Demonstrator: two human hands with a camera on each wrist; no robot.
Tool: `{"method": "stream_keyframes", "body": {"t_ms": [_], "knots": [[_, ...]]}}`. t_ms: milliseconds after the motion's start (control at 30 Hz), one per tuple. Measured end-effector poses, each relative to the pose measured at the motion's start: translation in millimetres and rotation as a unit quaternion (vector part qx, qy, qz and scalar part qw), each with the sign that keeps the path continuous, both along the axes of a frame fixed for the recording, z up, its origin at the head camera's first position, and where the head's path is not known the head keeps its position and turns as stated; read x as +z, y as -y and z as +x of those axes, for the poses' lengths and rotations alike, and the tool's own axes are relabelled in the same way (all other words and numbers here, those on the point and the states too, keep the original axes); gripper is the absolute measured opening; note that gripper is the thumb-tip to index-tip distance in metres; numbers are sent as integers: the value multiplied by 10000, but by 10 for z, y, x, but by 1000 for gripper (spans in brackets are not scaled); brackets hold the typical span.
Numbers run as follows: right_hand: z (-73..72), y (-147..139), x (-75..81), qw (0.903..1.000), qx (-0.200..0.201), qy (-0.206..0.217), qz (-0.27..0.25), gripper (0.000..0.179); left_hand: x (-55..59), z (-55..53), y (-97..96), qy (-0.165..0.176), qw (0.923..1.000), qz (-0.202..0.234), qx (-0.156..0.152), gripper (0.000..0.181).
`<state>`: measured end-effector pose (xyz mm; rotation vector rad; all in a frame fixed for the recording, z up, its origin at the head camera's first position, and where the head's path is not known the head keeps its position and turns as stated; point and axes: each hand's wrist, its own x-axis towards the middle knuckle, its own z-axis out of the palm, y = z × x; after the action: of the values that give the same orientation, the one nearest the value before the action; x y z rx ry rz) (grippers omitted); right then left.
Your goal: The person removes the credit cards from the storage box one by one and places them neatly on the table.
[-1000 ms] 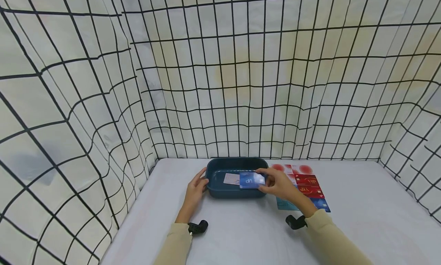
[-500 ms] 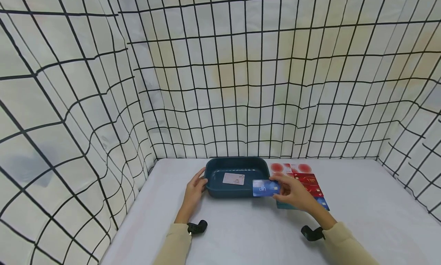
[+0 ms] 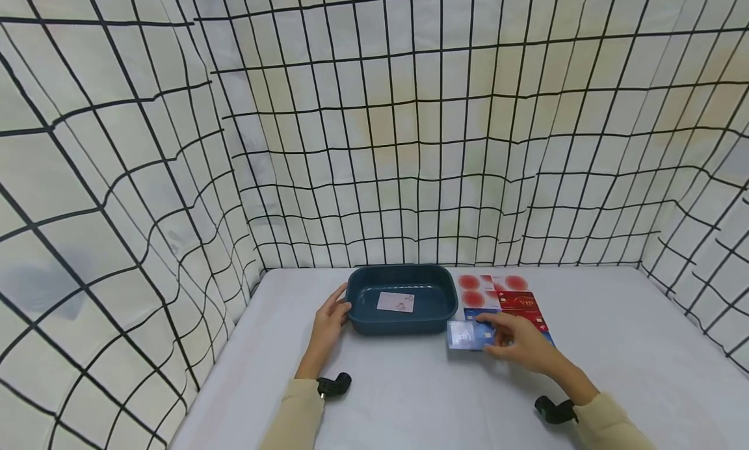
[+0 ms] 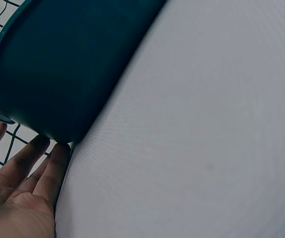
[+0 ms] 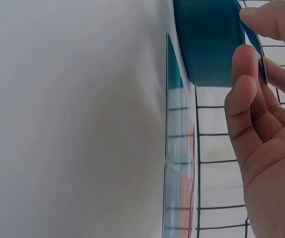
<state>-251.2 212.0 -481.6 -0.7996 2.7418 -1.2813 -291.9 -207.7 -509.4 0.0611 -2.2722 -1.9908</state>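
My right hand (image 3: 521, 343) pinches a blue VIP card (image 3: 470, 335) by its right end, just off the front right corner of the dark teal tray (image 3: 363, 328). The right wrist view shows that card (image 5: 253, 37) almost edge-on between thumb and fingers. A pale pink card (image 3: 395, 302) lies flat inside the tray. At the tray's left end, my left hand (image 3: 328, 321) touches the outer wall, and the left wrist view has its fairly straight fingers (image 4: 58, 163) against the wall.
Right of the tray lie several cards in rows: white ones with red circles (image 3: 470, 282), red VIP cards (image 3: 518, 300) and blue ones partly hidden by my right hand. A black grid on white cloth (image 3: 374, 144) stands behind the white table (image 3: 409, 398).
My right hand has carried the blue VIP card from above the tray, rightward and toward me, past the tray's corner. The pink card stays in the tray; my left hand holds its place.
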Motion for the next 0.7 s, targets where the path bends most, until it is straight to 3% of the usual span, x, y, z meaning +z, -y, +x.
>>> {"method": "stream_keyframes", "body": {"t_ms": [333,700], "knots": [[94,-148,-1,9998,19,157,158,55,65,-7,15,166,9998,-35,-54,52],[142,-226,-57,9973,-34,486,543,58,0,-12,10,-9,10000,20,-5,50]]}}
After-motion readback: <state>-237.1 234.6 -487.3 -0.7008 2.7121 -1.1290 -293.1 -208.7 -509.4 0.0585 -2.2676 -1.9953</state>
